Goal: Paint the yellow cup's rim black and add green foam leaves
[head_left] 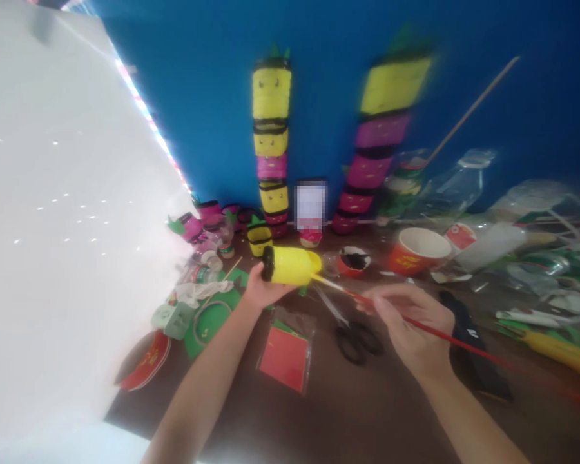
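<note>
Lying on its side in my left hand [265,293] is a yellow painted cup [292,265] with a black band at its left end. It looks like a cut bottle piece. My right hand [415,325] grips a long red paintbrush [468,348] in a pinch. The brush's pale tip meets the cup's open right end; whether it touches inside or only the rim I cannot tell. Below the cup lie black-handled scissors [357,341] and a clear packet of red paper [284,357]. A small red cup with dark paint [354,261] stands just behind the brush.
Two stacks of yellow and magenta cups, one left [272,96] and one right [372,171], rise against the blue wall. A red paper cup [420,251], clear bottles and clutter crowd the right. A green sheet [215,322] and a red bowl [147,364] lie left.
</note>
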Demonstrator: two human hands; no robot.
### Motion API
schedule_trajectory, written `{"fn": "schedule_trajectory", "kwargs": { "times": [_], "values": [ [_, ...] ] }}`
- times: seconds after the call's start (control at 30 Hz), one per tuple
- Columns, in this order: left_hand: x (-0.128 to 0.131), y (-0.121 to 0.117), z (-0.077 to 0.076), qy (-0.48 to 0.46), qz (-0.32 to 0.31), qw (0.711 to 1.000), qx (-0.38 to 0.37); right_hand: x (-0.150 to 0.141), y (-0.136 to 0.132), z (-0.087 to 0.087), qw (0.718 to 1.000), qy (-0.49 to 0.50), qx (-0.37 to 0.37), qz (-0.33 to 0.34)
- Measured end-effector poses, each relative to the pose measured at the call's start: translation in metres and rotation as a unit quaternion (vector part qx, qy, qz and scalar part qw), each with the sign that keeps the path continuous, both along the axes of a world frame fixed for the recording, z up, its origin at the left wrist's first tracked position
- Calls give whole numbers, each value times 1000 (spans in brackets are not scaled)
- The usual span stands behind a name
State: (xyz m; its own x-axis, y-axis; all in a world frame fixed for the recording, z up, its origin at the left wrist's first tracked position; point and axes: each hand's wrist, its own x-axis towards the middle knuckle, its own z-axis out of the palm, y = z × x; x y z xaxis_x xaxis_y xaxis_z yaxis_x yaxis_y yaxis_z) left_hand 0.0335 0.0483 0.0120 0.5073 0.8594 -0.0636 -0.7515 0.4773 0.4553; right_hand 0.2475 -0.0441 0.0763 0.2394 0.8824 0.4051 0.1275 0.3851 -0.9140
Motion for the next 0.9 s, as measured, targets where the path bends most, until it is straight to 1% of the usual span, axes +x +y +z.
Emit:
{"fn": "schedule_trajectory", "kwargs": {
  "times": [0.13,0.3,0.47,0.63,0.8,0.9],
  "values": [
    [0,0,-1,2,1,1000,-17,0,0,-2,1000,-7,-24,17],
    [-1,1,-3,-10,-1,1000,-20,1,2,-2,1000,22,-4,-2],
    [-1,2,-5,-15,-5,1000,-16,-2,0,-2,999,5,-25,22],
    [-2,3,-7,-24,-4,999,-27,1,2,-5,1000,30,2,-5],
    [-1,3,-6,-33,-16,999,-15,-5,-2,-1,999,5,-36,32],
    [-1,3,-5,-32,-21,999,2,-9,-4,3,999,-4,-24,45]
  ]
}}
